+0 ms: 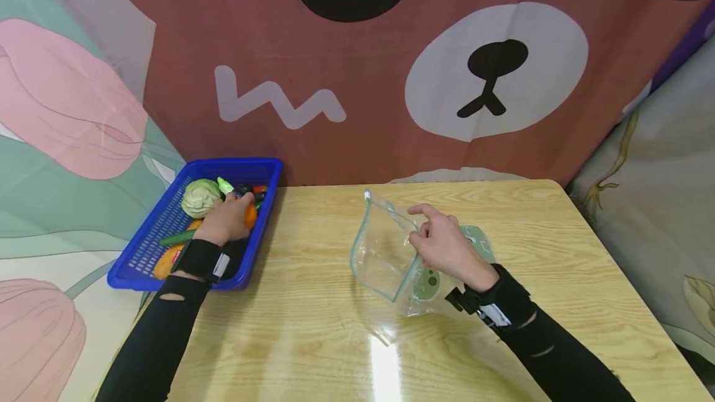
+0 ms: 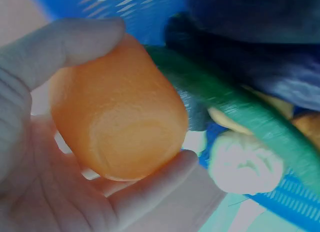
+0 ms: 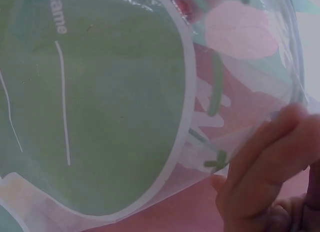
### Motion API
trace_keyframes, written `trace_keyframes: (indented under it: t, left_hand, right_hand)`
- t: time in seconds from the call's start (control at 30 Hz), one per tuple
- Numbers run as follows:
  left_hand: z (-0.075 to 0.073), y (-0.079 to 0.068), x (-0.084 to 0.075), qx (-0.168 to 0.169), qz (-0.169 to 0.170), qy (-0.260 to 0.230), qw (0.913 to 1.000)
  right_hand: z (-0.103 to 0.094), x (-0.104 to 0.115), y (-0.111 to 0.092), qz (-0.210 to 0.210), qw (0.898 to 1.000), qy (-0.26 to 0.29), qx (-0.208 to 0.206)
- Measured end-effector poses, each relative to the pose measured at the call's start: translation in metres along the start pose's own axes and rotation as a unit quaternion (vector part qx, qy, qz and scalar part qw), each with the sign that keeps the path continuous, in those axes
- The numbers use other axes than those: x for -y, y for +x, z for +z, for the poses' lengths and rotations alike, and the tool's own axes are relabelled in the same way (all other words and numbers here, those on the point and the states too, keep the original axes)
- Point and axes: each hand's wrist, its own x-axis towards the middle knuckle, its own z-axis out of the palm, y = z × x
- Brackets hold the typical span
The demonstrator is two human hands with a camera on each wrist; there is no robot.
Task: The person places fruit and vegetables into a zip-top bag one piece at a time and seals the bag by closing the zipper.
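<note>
At the left, my left hand [image 1: 226,219] is in the blue basket [image 1: 246,167]. It grips an orange, rounded, blocky vegetable or fruit [image 2: 120,107], thumb on one side and fingers on the other in the left wrist view. Around it lie a pale green cabbage [image 1: 200,198], a long green cucumber [image 2: 235,102] and a dark purple eggplant [image 2: 260,67]. My right hand [image 1: 447,247] pinches the edge of a clear zip bag [image 1: 385,247] with a green print. The bag's mouth gapes to the left; its lower part lies under the hand and wrist.
A light wooden table [image 1: 313,278] carries both basket and bag. Orange-yellow produce [image 1: 166,262] lies at the basket's near left. Behind the table hangs a brown printed cloth [image 1: 357,147]; another cloth [image 1: 642,203] hangs at the right.
</note>
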Motion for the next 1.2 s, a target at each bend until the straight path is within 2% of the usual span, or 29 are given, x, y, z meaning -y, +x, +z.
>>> trace_keyframes:
  t: [0.23, 0.33, 0.43, 0.67, 0.83, 1.0, 1.2]
  left_hand:
    - [-0.02, -0.013, -0.019, -0.048, 0.017, -0.019, 0.9985]
    - [-0.024, -0.018, -0.034, -0.074, 0.029, -0.038, 0.9961]
    - [-0.027, -0.022, -0.053, -0.083, 0.043, -0.06, 0.9938]
    - [-0.027, -0.028, -0.099, -0.078, 0.104, -0.127, 0.9834]
    - [-0.026, -0.035, -0.136, -0.041, 0.147, -0.166, 0.9744]
    - [-0.019, -0.041, -0.166, -0.016, 0.192, -0.218, 0.9567]
    - [-0.01, -0.042, -0.194, 0.013, 0.253, -0.244, 0.936]
  right_hand:
    - [-0.002, -0.001, -0.001, -0.008, 1.0, 0.002, 0.0]
    - [-0.002, -0.002, -0.002, -0.01, 1.0, 0.0, -0.004]
    - [-0.003, -0.003, -0.004, -0.008, 1.0, 0.002, -0.001]
    - [-0.003, -0.003, -0.007, -0.014, 1.0, 0.001, -0.009]
    - [-0.003, -0.002, -0.006, -0.016, 1.0, -0.002, -0.013]
    - [0.0, -0.001, -0.006, -0.017, 1.0, -0.012, -0.014]
    - [0.0, 0.003, -0.006, -0.027, 0.999, -0.032, -0.024]
